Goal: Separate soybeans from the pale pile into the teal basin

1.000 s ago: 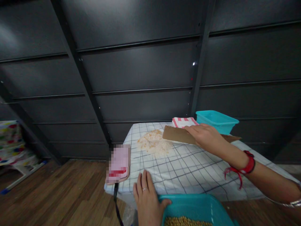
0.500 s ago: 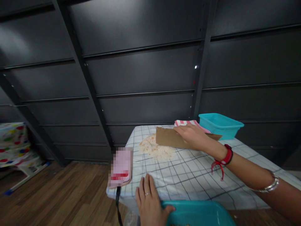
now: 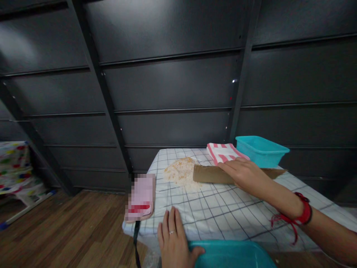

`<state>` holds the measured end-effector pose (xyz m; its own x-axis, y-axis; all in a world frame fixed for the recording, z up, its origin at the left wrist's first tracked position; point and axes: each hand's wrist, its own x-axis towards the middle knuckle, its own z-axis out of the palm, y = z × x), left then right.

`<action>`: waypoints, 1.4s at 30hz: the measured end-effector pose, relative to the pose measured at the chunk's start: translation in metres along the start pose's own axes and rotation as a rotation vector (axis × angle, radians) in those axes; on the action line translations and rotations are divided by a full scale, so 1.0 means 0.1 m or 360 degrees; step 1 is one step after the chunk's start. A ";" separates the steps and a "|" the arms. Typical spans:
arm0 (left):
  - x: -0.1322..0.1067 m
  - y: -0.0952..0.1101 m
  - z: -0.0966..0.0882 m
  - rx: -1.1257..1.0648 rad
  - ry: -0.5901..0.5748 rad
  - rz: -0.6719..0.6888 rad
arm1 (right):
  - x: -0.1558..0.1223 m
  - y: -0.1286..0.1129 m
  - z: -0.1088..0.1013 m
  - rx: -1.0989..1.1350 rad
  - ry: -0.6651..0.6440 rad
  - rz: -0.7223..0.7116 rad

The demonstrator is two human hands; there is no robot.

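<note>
My right hand [image 3: 242, 172] grips the top edge of a brown cardboard strip [image 3: 212, 174], which stands on its long edge on the checked tablecloth [image 3: 223, 208]. The strip's left end touches a pile of pale grains [image 3: 180, 171]. My left hand [image 3: 174, 242] is at the table's near edge, fingers flat on the cloth and thumb hooked over the rim of a teal tub [image 3: 231, 255].
A second teal tub [image 3: 260, 150] and a folded red-and-white striped cloth [image 3: 224, 152] sit at the table's far right. A pink phone-like object [image 3: 140, 196] hangs at the left table edge. A dark panelled wall rises behind; wooden floor lies to the left.
My right hand swept the cardboard left into the grain pile, then drew it back right and lowered it flatter. The left hand stayed put. The near tub's contents have dropped out of view.
</note>
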<state>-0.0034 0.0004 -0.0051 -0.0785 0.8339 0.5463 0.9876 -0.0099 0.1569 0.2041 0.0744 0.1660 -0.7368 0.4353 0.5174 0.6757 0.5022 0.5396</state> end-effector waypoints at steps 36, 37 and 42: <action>-0.03 -0.13 0.06 -0.0007 -0.0027 0.0110 | -0.17 0.00 -0.08 -0.0113 0.0070 -0.0099; -0.03 -0.12 0.06 -0.0003 -0.0008 0.0090 | -0.17 0.00 -0.08 -0.0121 0.0088 -0.0086; -0.03 -0.10 0.05 0.0002 -0.0012 0.0103 | -0.11 -0.02 -0.01 -0.0149 0.0186 -0.0122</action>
<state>-0.0119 0.0008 -0.0118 -0.0135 0.8357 0.5490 0.9907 -0.0633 0.1208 0.2113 0.0681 0.1598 -0.7819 0.3058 0.5433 0.6212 0.4563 0.6371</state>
